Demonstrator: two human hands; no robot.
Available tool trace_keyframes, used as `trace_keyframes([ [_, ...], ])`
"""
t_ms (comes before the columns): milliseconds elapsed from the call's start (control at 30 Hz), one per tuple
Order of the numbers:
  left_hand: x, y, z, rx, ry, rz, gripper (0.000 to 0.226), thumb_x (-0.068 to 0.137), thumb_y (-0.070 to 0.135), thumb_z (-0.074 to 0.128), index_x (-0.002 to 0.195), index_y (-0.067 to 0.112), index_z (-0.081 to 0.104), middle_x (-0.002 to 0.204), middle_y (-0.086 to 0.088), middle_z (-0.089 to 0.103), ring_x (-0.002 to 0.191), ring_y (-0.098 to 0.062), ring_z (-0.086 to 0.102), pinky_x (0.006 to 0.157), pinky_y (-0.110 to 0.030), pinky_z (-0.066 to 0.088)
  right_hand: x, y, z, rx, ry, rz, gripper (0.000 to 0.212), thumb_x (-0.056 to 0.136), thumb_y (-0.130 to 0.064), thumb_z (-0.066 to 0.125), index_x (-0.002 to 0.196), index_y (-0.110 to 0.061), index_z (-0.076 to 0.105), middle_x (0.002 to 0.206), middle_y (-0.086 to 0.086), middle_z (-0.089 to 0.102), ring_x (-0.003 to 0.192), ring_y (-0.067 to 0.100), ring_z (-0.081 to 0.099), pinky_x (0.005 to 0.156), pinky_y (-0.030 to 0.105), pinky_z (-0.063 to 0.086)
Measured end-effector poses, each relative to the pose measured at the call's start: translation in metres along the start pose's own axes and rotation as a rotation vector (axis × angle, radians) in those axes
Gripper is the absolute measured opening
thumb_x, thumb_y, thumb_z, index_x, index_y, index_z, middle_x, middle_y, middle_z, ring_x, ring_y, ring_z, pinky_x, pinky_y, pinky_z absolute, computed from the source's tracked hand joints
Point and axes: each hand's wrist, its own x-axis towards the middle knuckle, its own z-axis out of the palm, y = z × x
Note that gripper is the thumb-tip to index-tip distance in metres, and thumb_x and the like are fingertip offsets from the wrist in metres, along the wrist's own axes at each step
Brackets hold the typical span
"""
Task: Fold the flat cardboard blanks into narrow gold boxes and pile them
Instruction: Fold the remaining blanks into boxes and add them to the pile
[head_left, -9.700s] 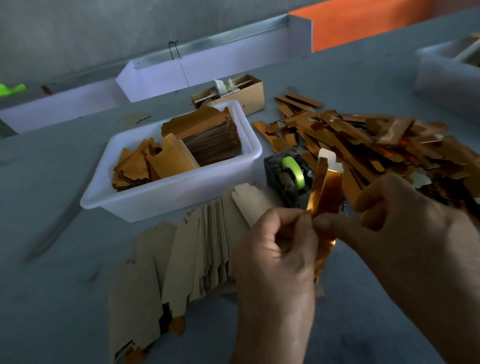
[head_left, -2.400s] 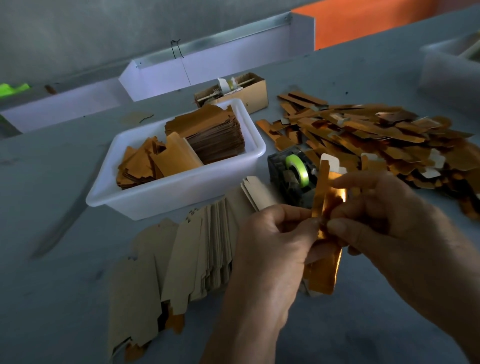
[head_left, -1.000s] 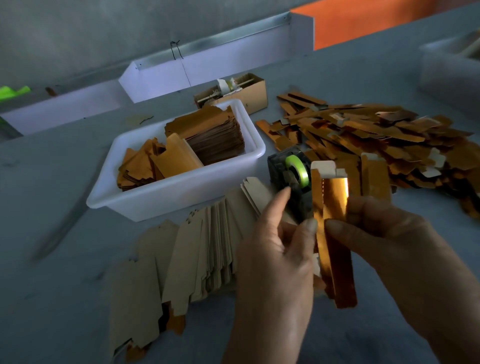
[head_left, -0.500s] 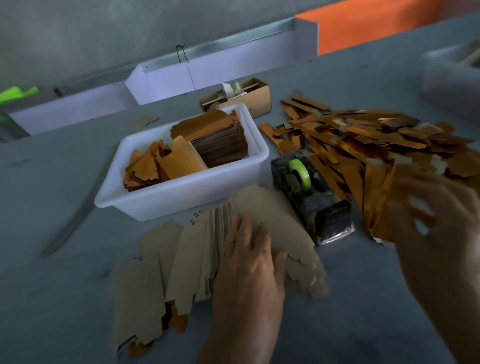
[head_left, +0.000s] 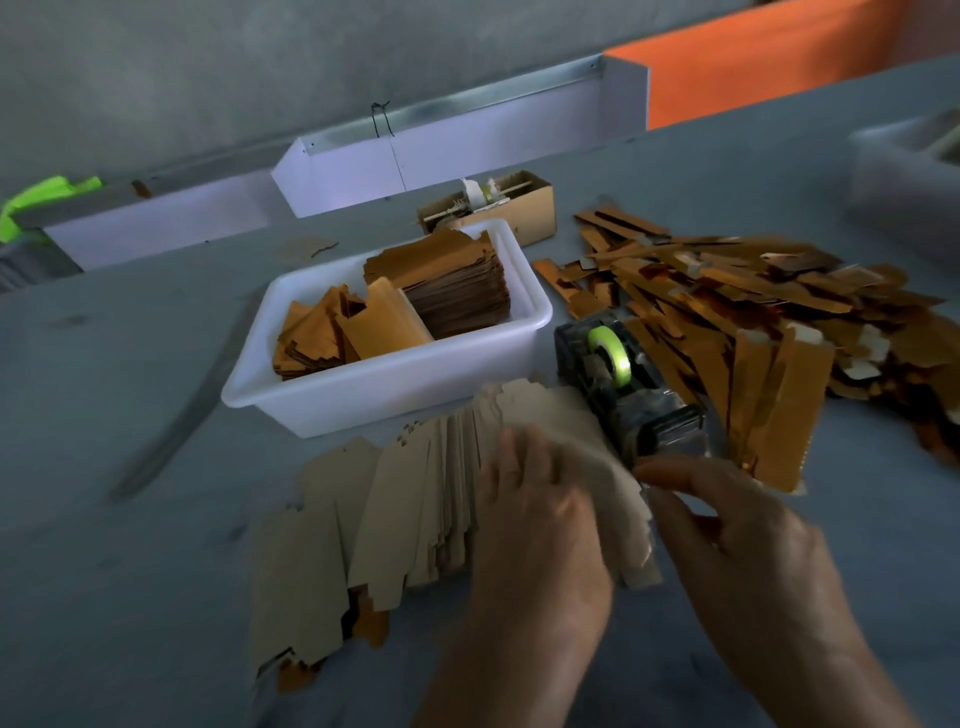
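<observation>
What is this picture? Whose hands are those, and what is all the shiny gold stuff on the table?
The camera sits on a person's head, looking down, so you see that person's own two hands. The left hand rests on a fanned row of flat cardboard blanks, and the right hand reaches to the edge of the same row. It is blurry, so I cannot tell if a blank is gripped yet. The shiny heap on the right is a pile of gold boxes already folded. Between them stands a tape dispenser with a green roll. The white tub holds more gold cardboard pieces. Everything lies on a grey table.
</observation>
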Motion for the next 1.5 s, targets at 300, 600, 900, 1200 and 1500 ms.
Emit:
trace_keyframes([
  [300,-0.009,-0.017,0.015,0.045,0.148,0.095,0.049,0.066,0.024,0.086,0.106,0.000,0.072,0.115,-0.023,0.066,0.112,-0.044,0.059,0.081,-0.053,0.055,0.008,0.008,0.013,0.031,-0.158,0.199,0.012,0.087,-0.027,0.061,0.094,-0.036,0.064,0.089,-0.019,0.064,0.082,-0.002,0.058,0.059,0.004,0.040],
  [600,-0.016,-0.032,0.013,-0.271,0.079,0.032,0.064,0.092,0.059,0.026,0.147,0.033,0.007,0.145,0.022,-0.024,0.132,0.004,-0.034,0.103,-0.005,-0.020,0.014,0.003,0.019,0.305,-0.119,0.397,0.015,0.071,-0.041,0.072,0.080,-0.045,0.061,0.071,-0.020,0.067,0.072,-0.009,0.061,0.059,0.010,0.042],
  [900,-0.016,-0.035,-0.004,-0.754,0.391,-0.307,0.072,0.077,0.050,0.066,0.142,0.041,0.037,0.143,0.023,0.041,0.128,0.006,0.040,0.105,-0.015,0.034,0.021,-0.008,0.021,0.823,-0.237,0.458,0.025,0.069,-0.017,0.066,0.094,-0.022,0.070,0.071,0.003,0.068,0.063,0.010,0.065,0.053,0.016,0.051],
  [1200,-0.010,-0.037,-0.013,-1.323,0.069,-0.368,0.036,0.060,0.032,0.080,0.094,0.027,0.069,0.091,0.004,0.075,0.082,-0.015,0.072,0.071,-0.031,0.053,0.014,-0.016,0.016,0.827,-0.279,0.455,0.027,0.061,-0.024,0.063,0.085,-0.015,0.072,0.077,0.012,0.070,0.058,0.015,0.060,0.057,0.033,0.046],
  [1500,-0.010,-0.029,-0.015,-1.147,0.127,-0.407,0.028,0.070,0.024,0.080,0.095,0.025,0.068,0.083,0.010,0.074,0.073,-0.003,0.069,0.056,-0.013,0.050,0.010,-0.019,0.016,0.782,-0.271,0.407,0.010,0.078,-0.007,0.066,0.085,-0.013,0.069,0.064,0.002,0.066,0.050,0.003,0.053,0.044,0.015,0.041],
])
